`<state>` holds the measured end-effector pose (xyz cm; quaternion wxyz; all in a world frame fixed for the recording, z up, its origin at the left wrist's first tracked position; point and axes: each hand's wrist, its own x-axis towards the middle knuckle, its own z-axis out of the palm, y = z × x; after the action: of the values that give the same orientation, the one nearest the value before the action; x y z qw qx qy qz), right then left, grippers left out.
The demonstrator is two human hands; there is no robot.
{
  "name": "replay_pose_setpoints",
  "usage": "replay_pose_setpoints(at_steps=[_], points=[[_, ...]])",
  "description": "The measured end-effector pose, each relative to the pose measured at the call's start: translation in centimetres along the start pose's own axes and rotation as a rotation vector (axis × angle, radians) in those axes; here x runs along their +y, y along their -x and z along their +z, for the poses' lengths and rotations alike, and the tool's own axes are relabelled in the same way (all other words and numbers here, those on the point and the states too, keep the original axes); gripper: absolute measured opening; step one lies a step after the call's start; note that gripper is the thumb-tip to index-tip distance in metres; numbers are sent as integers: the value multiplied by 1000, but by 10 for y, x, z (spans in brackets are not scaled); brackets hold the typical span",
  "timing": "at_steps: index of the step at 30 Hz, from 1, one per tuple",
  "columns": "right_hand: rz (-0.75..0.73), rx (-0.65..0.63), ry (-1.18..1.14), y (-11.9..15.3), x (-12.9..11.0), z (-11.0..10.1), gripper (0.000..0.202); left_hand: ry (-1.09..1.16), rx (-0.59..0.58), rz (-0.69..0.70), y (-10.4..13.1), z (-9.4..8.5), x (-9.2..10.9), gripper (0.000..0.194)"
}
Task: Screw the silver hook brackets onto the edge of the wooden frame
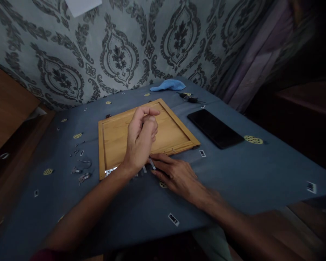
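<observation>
A yellow-brown wooden panel [168, 132] with a raised frame lies flat on the blue patterned cloth. Above its middle is my left hand [142, 136], with curled fingers and the index finger bent forward; whether it holds something small cannot be made out. At the panel's near edge, my right hand [176, 174] has its fingers closed around a small metal piece [152, 164]. A shiny metal part [110, 171] lies at the panel's near left corner, partly behind my left forearm.
Small metal fittings [84, 177] and screws lie left of the panel. A black phone [216, 128] rests to its right, with dark keys [190, 98] and a blue cloth [168, 85] behind. The patterned wall borders the table's far side.
</observation>
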<state>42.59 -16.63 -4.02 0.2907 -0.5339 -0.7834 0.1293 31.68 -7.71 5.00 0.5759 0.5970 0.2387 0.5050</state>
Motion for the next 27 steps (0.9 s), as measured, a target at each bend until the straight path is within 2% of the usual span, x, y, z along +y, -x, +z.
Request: replay_pose_setpoints(at_steps=[5,9,13,18,20,22,27], points=[[-10,5,0,0,0,0,29,3,-7,-42,-7,-1,0,6],[-29,28,-15,0,1,1,29,19,-88,-35,-13,-4,1,21],[-37,31,-11,0,0,0,27,71,-218,-45,-19,-7,0,34],[-16,24,8,0,-2,-2,25,137,-510,-150,-23,-10,2,41],[-2,22,8,0,-2,-2,26,135,-580,-165,-21,-11,4,41],[1,18,4,0,-1,-2,26,137,-544,-144,-17,-11,8,37],[-9,12,-2,0,0,0,28,168,-180,27,-7,-12,22,27]])
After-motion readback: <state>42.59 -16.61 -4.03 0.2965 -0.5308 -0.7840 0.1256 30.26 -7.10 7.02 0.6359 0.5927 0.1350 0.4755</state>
